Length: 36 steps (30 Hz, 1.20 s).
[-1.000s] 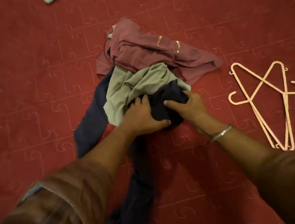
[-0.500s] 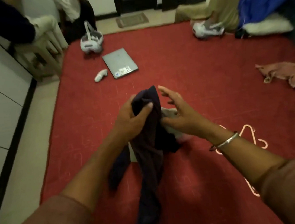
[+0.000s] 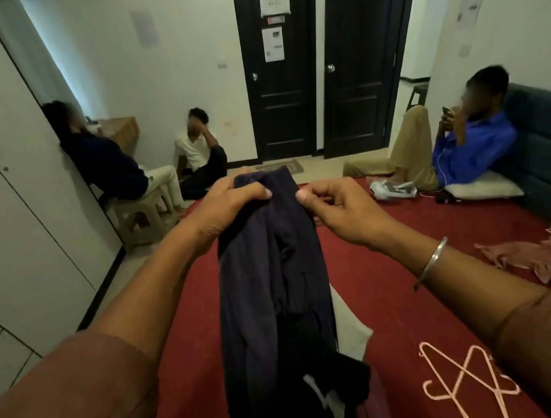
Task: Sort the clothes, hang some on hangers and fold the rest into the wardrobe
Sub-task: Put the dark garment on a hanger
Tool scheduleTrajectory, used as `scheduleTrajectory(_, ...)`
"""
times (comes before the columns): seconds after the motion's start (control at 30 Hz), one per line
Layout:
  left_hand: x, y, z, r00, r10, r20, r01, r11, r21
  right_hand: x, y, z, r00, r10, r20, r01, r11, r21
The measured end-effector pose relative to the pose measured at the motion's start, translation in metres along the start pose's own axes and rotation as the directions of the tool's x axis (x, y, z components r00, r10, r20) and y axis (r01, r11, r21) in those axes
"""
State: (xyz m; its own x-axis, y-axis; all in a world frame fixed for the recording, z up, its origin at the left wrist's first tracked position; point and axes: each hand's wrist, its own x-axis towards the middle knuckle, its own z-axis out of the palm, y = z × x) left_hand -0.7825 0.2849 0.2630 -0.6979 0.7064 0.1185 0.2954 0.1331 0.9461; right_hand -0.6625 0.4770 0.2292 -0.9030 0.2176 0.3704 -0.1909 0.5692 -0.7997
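- Head view: a red carpet (image 3: 393, 264) fills the floor, its left edge near the white wardrobe (image 3: 11, 221).
- A dark navy garment (image 3: 270, 295) hangs above the carpet, its top edge held between both raised hands.
- The left hand (image 3: 222, 208) grips the top, fingers curled over the cloth.
- The right hand (image 3: 339, 208) pinches the right edge, thumb against curled fingers.
- Pink hangers (image 3: 465, 383) lie at the carpet's near right.

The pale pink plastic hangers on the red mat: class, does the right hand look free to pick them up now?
Probably not yet: the right hand pinches the dark navy garment, though the pale pink plastic hangers lie uncovered below its forearm.
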Motion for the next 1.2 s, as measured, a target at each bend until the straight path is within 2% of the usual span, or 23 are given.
scheduleTrajectory(0.07, -0.004, 0.026, -0.005, 0.993, 0.073, 0.09, -0.083, 0.99, 0.117, 0.0, -0.025, -0.004, 0.992, -0.097, -0.075, 0.093, 0.994, -0.053)
scheduleTrajectory(0.13, -0.008, 0.055, -0.011, 0.972, 0.194, 0.134, -0.221, 0.947, 0.233, 0.006, -0.059, -0.015, 0.957, -0.247, -0.154, 0.218, 0.959, -0.179)
scheduleTrajectory(0.2, -0.011, 0.081, -0.014, 0.943, 0.306, 0.134, -0.333, 0.893, 0.304, 0.014, -0.087, -0.026, 0.921, -0.306, -0.243, 0.243, 0.935, -0.258)
scheduleTrajectory(0.3, -0.008, 0.1, -0.011, 0.91, 0.415, -0.002, -0.391, 0.857, 0.335, 0.013, -0.096, -0.019, 0.935, -0.172, -0.309, 0.151, 0.984, -0.092)
scheduleTrajectory(0.4, -0.003, 0.103, -0.013, 0.879, 0.469, -0.091, -0.399, 0.826, 0.399, -0.005, -0.085, -0.004, 0.98, -0.047, -0.193, 0.064, 0.995, 0.082)
scheduleTrajectory(0.47, -0.003, 0.107, -0.026, 0.849, 0.479, -0.224, -0.368, 0.84, 0.399, -0.023, -0.068, -0.006, 0.999, 0.027, -0.036, -0.028, 0.999, -0.027)
scheduleTrajectory(0.53, -0.004, 0.119, -0.043, 0.792, 0.501, -0.349, -0.37, 0.849, 0.379, -0.038, -0.05, -0.012, 0.985, 0.142, 0.095, -0.113, 0.959, -0.26)
scheduleTrajectory(0.57, -0.006, 0.128, -0.049, 0.768, 0.524, -0.367, -0.388, 0.838, 0.385, -0.042, -0.044, -0.014, 0.978, 0.174, 0.111, -0.122, 0.921, -0.371)
scheduleTrajectory(0.63, -0.009, 0.149, -0.057, 0.756, 0.561, -0.338, -0.414, 0.809, 0.417, -0.04, -0.043, -0.021, 0.991, 0.132, 0.028, -0.104, 0.878, -0.467)
scheduleTrajectory(0.7, -0.01, 0.166, -0.07, 0.752, 0.56, -0.347, -0.39, 0.803, 0.451, -0.027, -0.055, -0.038, 0.994, 0.052, -0.101, -0.093, 0.882, -0.462)
scheduleTrajectory(0.77, -0.013, 0.178, -0.091, 0.773, 0.49, -0.404, -0.328, 0.853, 0.406, -0.014, -0.074, -0.066, 0.986, -0.029, -0.165, -0.056, 0.872, -0.487)
scheduleTrajectory(0.83, -0.027, 0.187, -0.114, 0.868, 0.314, -0.385, -0.236, 0.942, 0.238, -0.008, -0.093, -0.102, 0.978, -0.092, -0.188, -0.026, 0.839, -0.544)
scheduleTrajectory(0.87, -0.04, 0.188, -0.126, 0.919, 0.22, -0.328, -0.158, 0.965, 0.207, -0.008, -0.103, -0.119, 0.978, -0.103, -0.183, -0.014, 0.837, -0.546)
scheduleTrajectory(0.93, -0.059, 0.182, -0.154, 0.969, 0.131, -0.211, -0.064, 0.953, 0.297, -0.014, -0.124, -0.148, 0.99, -0.073, -0.122, 0.016, 0.909, -0.417)
scheduleTrajectory(1.0, -0.08, 0.175, -0.175, 0.982, 0.134, -0.132, -0.089, 0.949, 0.301, -0.023, -0.144, -0.169, 0.997, -0.064, -0.048, 0.059, 0.993, -0.102)
scheduleTrajectory(1.07, -0.092, 0.166, -0.183, 0.986, 0.152, -0.07, -0.149, 0.988, 0.051, -0.027, -0.159, -0.178, 0.996, -0.089, -0.028, 0.092, 0.976, 0.2)
scheduleTrajectory(1.1, -0.092, 0.161, -0.179, 0.987, 0.146, -0.066, -0.148, 0.989, -0.026, -0.027, -0.163, -0.177, 0.995, -0.081, -0.05, 0.092, 0.95, 0.298)
scheduleTrajectory(1.13, -0.088, 0.153, -0.173, 0.981, 0.14, -0.134, -0.147, 0.988, -0.042, -0.02, -0.164, -0.174, 0.995, -0.049, -0.086, 0.076, 0.933, 0.351)
scheduleTrajectory(1.17, -0.08, 0.149, -0.166, 0.96, 0.094, -0.264, -0.082, 0.995, 0.056, -0.012, -0.163, -0.168, 0.989, 0.002, -0.147, 0.044, 0.95, 0.308)
scheduleTrajectory(1.2, -0.069, 0.145, -0.157, 0.912, 0.077, -0.402, 0.013, 0.976, 0.216, -0.001, -0.159, -0.159, 0.973, 0.043, -0.228, 0.0, 0.983, 0.186)
